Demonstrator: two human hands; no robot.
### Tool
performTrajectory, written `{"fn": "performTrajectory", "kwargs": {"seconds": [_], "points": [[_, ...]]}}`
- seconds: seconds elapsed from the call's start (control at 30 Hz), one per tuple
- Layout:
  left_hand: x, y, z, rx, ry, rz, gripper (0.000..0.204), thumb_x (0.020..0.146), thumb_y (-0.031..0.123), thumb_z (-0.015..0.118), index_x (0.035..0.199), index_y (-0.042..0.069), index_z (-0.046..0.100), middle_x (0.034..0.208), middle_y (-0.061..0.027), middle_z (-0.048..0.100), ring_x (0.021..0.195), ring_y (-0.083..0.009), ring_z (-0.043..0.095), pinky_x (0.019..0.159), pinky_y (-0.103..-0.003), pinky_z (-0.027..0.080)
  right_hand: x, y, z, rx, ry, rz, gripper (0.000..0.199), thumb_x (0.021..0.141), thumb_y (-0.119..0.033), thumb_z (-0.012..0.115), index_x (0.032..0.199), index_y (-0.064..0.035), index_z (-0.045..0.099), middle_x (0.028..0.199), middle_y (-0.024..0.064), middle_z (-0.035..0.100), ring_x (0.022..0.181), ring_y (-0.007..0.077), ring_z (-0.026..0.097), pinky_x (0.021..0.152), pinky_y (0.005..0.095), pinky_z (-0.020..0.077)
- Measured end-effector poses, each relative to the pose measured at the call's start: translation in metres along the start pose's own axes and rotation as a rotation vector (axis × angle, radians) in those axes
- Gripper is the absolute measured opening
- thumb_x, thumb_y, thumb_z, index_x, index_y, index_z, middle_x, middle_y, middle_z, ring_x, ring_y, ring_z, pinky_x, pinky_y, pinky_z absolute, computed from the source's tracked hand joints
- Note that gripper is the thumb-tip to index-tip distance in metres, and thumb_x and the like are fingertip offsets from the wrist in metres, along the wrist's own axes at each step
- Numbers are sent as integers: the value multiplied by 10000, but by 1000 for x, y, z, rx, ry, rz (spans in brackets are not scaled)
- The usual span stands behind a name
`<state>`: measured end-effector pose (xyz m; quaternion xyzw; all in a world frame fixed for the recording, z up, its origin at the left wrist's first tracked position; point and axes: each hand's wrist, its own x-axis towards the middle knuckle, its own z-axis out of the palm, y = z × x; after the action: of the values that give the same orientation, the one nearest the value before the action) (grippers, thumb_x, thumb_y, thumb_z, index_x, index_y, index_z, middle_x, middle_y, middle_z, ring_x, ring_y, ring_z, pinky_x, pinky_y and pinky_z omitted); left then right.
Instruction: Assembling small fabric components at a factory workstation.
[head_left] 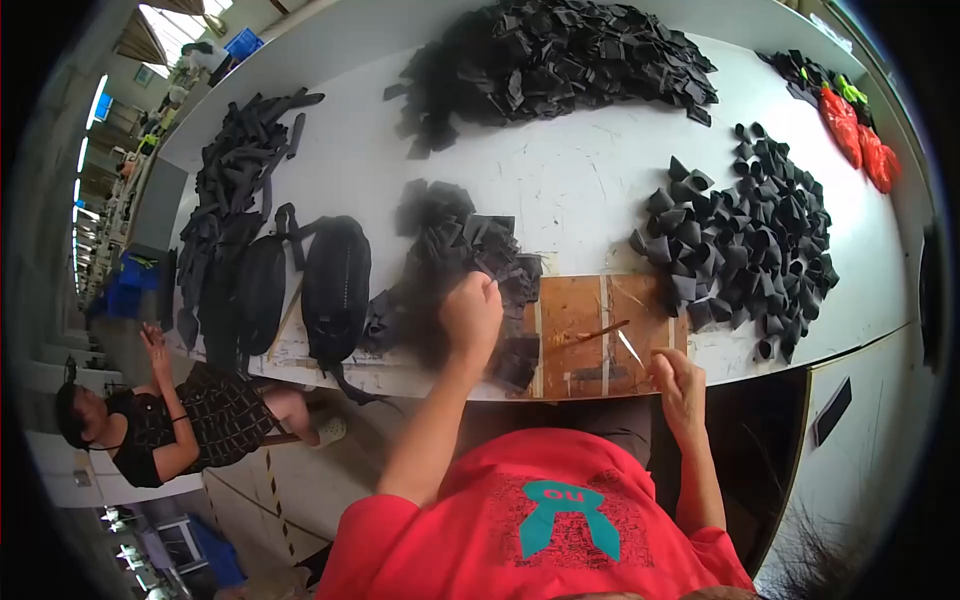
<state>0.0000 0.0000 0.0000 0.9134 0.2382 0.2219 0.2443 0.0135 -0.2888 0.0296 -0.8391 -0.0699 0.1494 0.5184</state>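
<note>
My left hand (472,318) is closed, fingertips pressed together, over a heap of flat black fabric pieces (445,235). Whatever its fingers may pinch is hidden. To the right lies a worn brown wooden board (570,350) at the table's front edge. By the board's right side my right hand (682,385) has its fingers curled. A thin, pale pointed piece (630,348) lies just off its fingertips; I cannot tell whether they grip it. A slim dark brown stick (603,330) rests on the board. More black fabric pieces (517,362) lie at the board's left edge.
Folded black loops (745,235) are piled to the right, and a large black heap (560,60) stands at the back. Black bags (336,288) and strips (235,165) sit on the left. Red plastic bags (858,135) lie far right. Another person (180,420) sits beyond the table's left.
</note>
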Motion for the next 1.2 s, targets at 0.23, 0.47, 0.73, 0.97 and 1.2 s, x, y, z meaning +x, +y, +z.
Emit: {"fn": "performTrajectory", "kwargs": {"seconds": [0.23,0.47,0.73,0.97,1.2], "points": [[-4,26,-51,-300,-53,213,75,716,-47,595,777,-6,579,738,-104,563,605,-196,570,546,-274,449,-18,-50,35,-52,-183,-321,199,806,-148,557,932,6,560,749,159,569,680,309,579,598,353,455],[-17,55,-80,-409,-246,481,109,703,-54,608,791,6,581,796,-85,591,703,-183,584,593,-259,460,3,-80,71,-70,-92,-430,251,714,-205,655,885,-39,575,726,124,567,651,291,577,542,362,461],[-38,66,-79,-1041,-459,-459,105,808,127,577,794,23,564,692,-31,564,527,-84,509,486,-196,403,2,-70,80,-322,167,-628,138,619,-123,659,650,-65,538,595,66,480,553,246,537,456,348,434],[-36,60,-72,-1242,-693,-617,99,795,125,586,785,28,572,650,-42,577,499,-91,504,460,-201,398,0,-68,77,-481,199,-713,163,576,-100,637,684,-60,521,626,66,475,582,232,532,460,340,432],[-46,64,-78,-1044,-539,-379,104,781,68,615,848,-4,583,699,-38,595,535,-57,518,488,-166,417,-7,-103,57,-279,260,-691,285,618,-206,721,820,-46,600,668,75,510,586,225,538,485,304,445]]}}
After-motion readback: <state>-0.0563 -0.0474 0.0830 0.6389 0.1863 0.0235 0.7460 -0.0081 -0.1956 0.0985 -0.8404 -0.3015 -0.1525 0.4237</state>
